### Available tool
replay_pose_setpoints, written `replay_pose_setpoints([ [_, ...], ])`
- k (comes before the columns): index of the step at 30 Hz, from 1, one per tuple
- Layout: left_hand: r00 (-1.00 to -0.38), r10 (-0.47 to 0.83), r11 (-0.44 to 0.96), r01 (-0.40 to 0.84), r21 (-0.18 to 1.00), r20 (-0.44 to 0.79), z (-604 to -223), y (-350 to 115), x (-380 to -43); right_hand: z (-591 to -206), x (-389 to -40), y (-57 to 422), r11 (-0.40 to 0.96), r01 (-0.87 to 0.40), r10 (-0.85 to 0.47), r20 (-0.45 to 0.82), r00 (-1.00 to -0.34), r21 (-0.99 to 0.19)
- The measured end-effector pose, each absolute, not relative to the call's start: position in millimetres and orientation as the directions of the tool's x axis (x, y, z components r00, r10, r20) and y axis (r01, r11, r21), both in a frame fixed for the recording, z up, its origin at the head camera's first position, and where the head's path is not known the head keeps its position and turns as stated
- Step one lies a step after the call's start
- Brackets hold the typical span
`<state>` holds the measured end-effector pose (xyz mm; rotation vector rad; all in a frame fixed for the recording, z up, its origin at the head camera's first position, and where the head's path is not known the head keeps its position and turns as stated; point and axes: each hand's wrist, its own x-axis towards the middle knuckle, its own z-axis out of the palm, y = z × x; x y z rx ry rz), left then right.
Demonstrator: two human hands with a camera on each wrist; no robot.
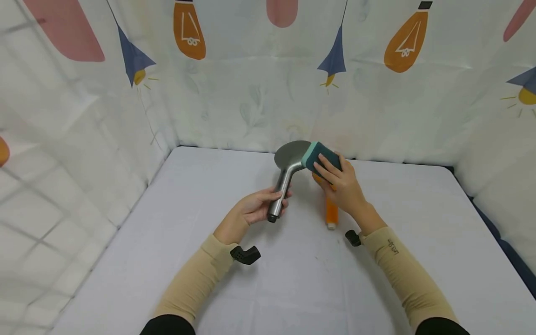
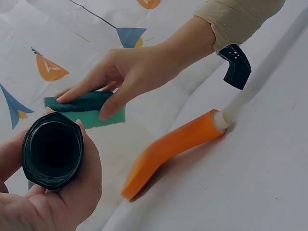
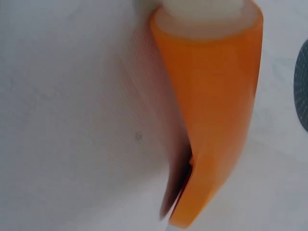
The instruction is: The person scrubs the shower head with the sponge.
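In the head view my left hand (image 1: 261,204) grips the handle of a silver shower head (image 1: 284,179) above the table, its round head tilted up at the far end. The black end of the handle (image 2: 53,149) faces the left wrist camera. My right hand (image 1: 343,186) holds a two-tone green sponge (image 1: 322,160) between fingers and thumb, and the sponge overlaps the edge of the silver head. Below the right hand an orange shower head (image 1: 331,211) lies on the table, its upper part hidden by that hand. A pale connector (image 3: 207,9) tops its handle.
The white table (image 1: 293,288) reaches back to a printed curtain (image 1: 268,107), which also hangs along both sides. A dark perforated surface (image 3: 302,86) shows at the right wrist view's edge. Black wrist devices (image 1: 246,255) sit on both sleeves.
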<state>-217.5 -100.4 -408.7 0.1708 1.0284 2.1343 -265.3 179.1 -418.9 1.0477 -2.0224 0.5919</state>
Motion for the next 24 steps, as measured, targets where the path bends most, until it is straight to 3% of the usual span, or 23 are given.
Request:
replay_pose_setpoints([
  [4,-0.707,0.685,-0.413,-0.577,0.704,-0.177,-407,-102,-217,-421,-264,181,0.574,-0.813,-0.452,0.789,-0.417,-0.101],
  [10,-0.71,0.681,-0.416,-0.578,0.702,-0.181,-409,-102,-216,-421,-260,175,0.484,-0.874,-0.552,0.764,-0.333,-0.032],
  [16,-0.718,0.669,-0.43,-0.584,0.688,-0.191,-406,-101,-215,-420,-261,182,0.554,-0.829,-0.458,0.802,-0.384,-0.081],
  [22,-0.715,0.676,-0.443,-0.589,0.676,-0.18,-406,-99,-213,-421,-260,183,0.5,-0.866,-0.541,0.779,-0.317,-0.004],
  [24,-0.72,0.672,-0.451,-0.584,0.675,-0.174,-407,-98,-213,-420,-261,185,0.509,-0.861,-0.538,0.776,-0.328,-0.011],
])
